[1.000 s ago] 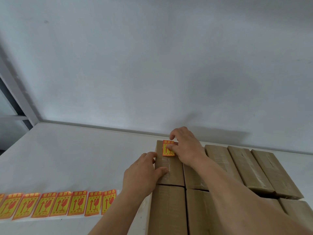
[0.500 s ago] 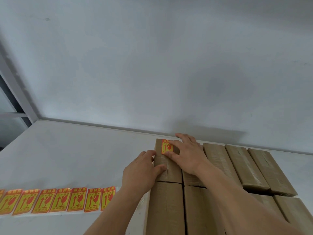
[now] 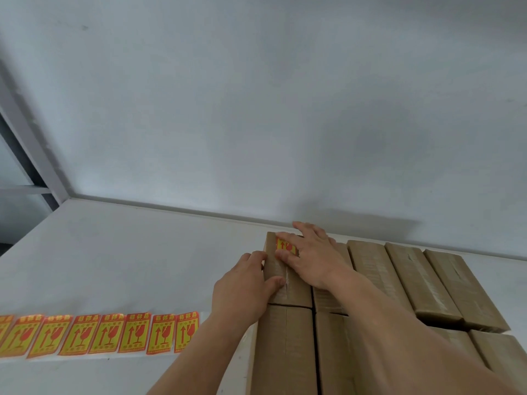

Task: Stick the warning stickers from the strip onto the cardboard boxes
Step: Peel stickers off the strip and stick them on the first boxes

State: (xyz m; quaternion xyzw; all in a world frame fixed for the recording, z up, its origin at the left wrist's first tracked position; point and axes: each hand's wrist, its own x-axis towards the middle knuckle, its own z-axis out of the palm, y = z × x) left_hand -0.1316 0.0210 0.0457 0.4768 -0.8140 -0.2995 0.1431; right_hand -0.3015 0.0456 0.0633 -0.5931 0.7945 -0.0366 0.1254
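Brown cardboard boxes lie side by side in two rows at the right of the white table. A yellow-and-red warning sticker (image 3: 285,246) sits on the far end of the leftmost back box (image 3: 288,283). My right hand (image 3: 310,255) lies flat over that box, fingers spread, pressing on the sticker and half covering it. My left hand (image 3: 245,289) cups the left side of the same box, thumb resting on its top. A strip (image 3: 99,334) of several more stickers lies flat on the table at the left, near the front edge.
A white wall rises right behind the boxes. A grey metal frame post (image 3: 25,138) stands at the far left corner. More boxes (image 3: 427,280) fill the right side up to the frame edge. Bare table (image 3: 128,252) stretches between the strip and the wall.
My right hand has gone from pinching the sticker's edge to lying flat with spread fingers on it. My left hand stays on the box's side.
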